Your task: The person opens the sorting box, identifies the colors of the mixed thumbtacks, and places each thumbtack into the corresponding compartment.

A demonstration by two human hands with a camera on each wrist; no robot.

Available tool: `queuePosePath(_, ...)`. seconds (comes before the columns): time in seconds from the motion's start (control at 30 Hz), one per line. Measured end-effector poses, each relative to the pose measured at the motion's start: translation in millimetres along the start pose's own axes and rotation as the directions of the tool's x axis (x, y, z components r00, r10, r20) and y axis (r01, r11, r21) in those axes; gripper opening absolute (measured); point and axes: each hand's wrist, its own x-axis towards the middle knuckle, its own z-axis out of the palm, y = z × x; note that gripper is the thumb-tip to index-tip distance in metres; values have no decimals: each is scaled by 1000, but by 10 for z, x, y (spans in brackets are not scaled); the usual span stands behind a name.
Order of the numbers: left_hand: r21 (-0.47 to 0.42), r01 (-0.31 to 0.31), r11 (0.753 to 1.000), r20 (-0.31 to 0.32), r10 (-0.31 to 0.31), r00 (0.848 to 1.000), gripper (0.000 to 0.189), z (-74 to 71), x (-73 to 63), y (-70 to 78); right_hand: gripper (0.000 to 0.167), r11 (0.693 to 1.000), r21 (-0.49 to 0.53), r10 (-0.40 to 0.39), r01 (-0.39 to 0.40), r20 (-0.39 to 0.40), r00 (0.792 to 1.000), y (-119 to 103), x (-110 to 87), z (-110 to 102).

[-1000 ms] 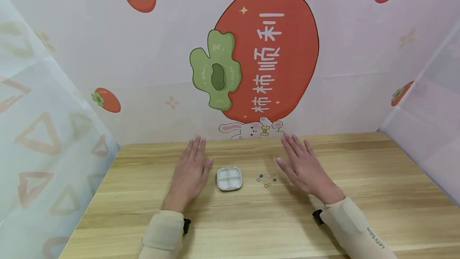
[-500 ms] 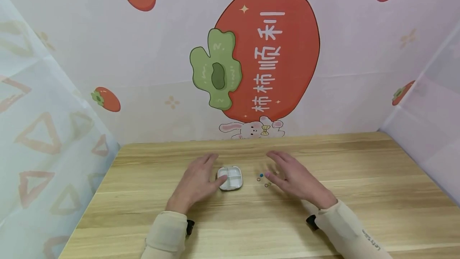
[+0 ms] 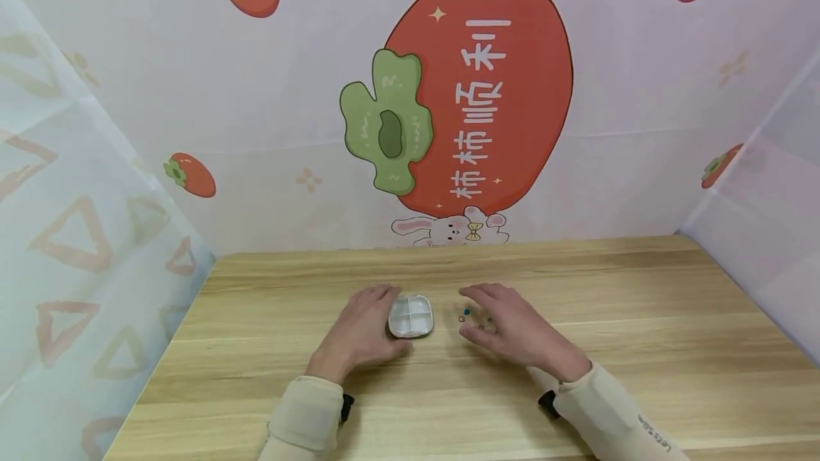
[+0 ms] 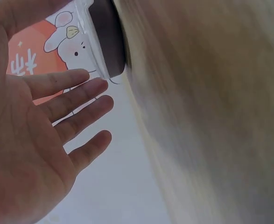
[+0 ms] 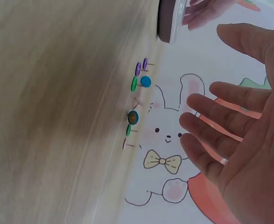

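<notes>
A small white case with a dark base sits on the table, its inside divided by a cross into compartments. My left hand curves loosely about its left side, thumb near the front edge, fingers by the back. In the left wrist view, the fingertips come close to the case's rim. Right of the case lie several tiny coloured discs with thin pins, like stud earrings, one of them a blue stud. My right hand hovers around these studs, fingers apart and gripping nothing, hiding some of them in the head view.
The wood-grain table ends at a back wall cloth printed with red persimmons and a rabbit. Another printed cloth stands along the left side. Black wrist straps show below the beige sleeves.
Both hands have come inward from lying flat at either side. The left one now curves beside the case, the right one over the studs. Case and studs stay in place.
</notes>
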Motion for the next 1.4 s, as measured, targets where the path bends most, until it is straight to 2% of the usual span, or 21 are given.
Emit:
queuePosePath(0.3, -14, 4, 1000, 15, -4, 1000, 80, 29, 8, 25, 61, 999, 46, -15, 11, 84, 996, -123, -20, 73)
queuePosePath(0.6, -45, -3, 999, 23, 4, 1000, 77, 45, 2, 43, 56, 998, 30, -62, 59, 85, 994, -164, -27, 140)
queuePosePath(0.83, -59, -40, 997, 60, 43, 997, 77, 32, -9, 137, 54, 998, 13, -61, 61, 70, 996, -189, -19, 169)
queuePosePath(1.13, -49, -70, 996, 110, 75, 991, 77, 59, -22, 281, 63, 996, -24, -82, 84, 56, 995, -204, -11, 204)
queuePosePath(1.4, -44, -94, 995, 116, 99, 988, 78, 72, -22, 305, 62, 995, -20, -96, 97, 76, 992, -201, -12, 216)
